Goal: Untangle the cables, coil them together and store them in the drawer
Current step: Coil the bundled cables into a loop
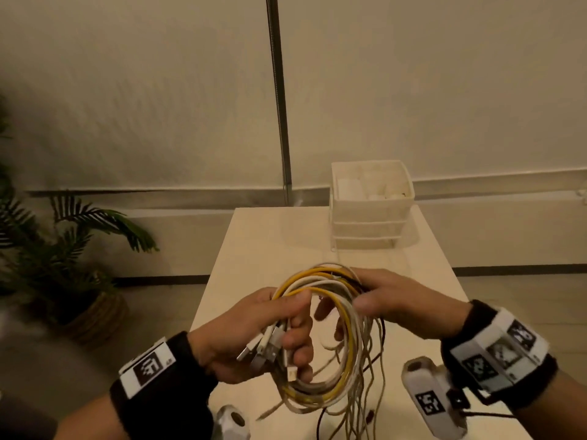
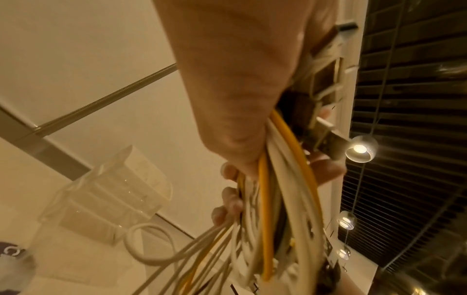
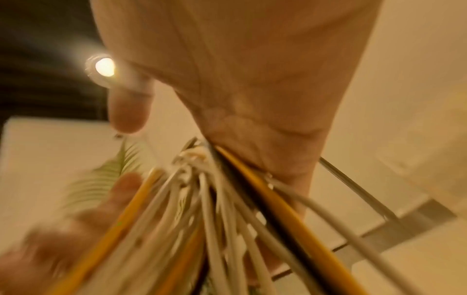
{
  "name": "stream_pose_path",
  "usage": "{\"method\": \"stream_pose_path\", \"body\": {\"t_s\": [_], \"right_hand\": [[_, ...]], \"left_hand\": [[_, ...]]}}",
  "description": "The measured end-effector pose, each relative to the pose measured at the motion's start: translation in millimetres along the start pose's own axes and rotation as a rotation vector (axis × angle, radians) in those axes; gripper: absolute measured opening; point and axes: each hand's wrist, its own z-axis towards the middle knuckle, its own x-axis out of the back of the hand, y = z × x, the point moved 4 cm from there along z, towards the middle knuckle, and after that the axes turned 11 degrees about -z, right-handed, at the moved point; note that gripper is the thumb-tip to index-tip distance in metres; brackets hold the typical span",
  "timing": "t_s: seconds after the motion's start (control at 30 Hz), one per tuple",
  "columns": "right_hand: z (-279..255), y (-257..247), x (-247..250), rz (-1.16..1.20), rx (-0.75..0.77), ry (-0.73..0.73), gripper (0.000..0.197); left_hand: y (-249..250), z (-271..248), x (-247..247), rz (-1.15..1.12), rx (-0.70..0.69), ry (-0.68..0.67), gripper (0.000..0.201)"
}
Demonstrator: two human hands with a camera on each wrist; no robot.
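A coil of white, yellow and black cables [image 1: 330, 338] hangs in the air over the table, held by both hands. My left hand [image 1: 270, 328] grips the coil's left side, fingers curled round the strands and several plug ends [image 1: 263, 347]. My right hand [image 1: 381, 300] grips the coil's upper right. Loose cable tails [image 1: 365, 408] dangle below to the table. The left wrist view shows my fingers wrapped round the cable bundle [image 2: 278, 199]. The blurred right wrist view shows strands [image 3: 227, 209] fanning out from under my palm. The white drawer unit [image 1: 370, 214] stands at the table's far right.
The light wooden table [image 1: 270, 249] runs ahead of me, with bare surface between the hands and the drawer unit. A potted palm [image 1: 63, 265] stands on the floor to the left. A metal pole [image 1: 279, 100] rises behind the table.
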Motion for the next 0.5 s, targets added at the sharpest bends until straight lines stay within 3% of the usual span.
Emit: {"method": "stream_pose_path", "body": {"t_s": [0.07,0.1,0.27,0.4,0.5], "right_hand": [[5,5,-3,-0.299,-0.003,0.117,0.04],[7,9,-3,-0.34,0.0,0.166,0.037],[7,33,-11,0.056,0.031,0.155,0.062],[19,43,-29,0.251,0.089,0.092,0.032],[32,48,-33,0.233,-0.005,0.167,0.042]], "left_hand": [[-1,-1,-1,-0.055,-0.016,0.004,0.032],[-1,-2,-2,-0.094,-0.028,-0.014,0.032],[13,-6,-10,-0.356,-0.159,-0.179,0.032],[43,-15,-17,-0.296,-0.272,-0.151,0.033],[63,-23,-17,-0.263,-0.361,-0.101,0.036]]}}
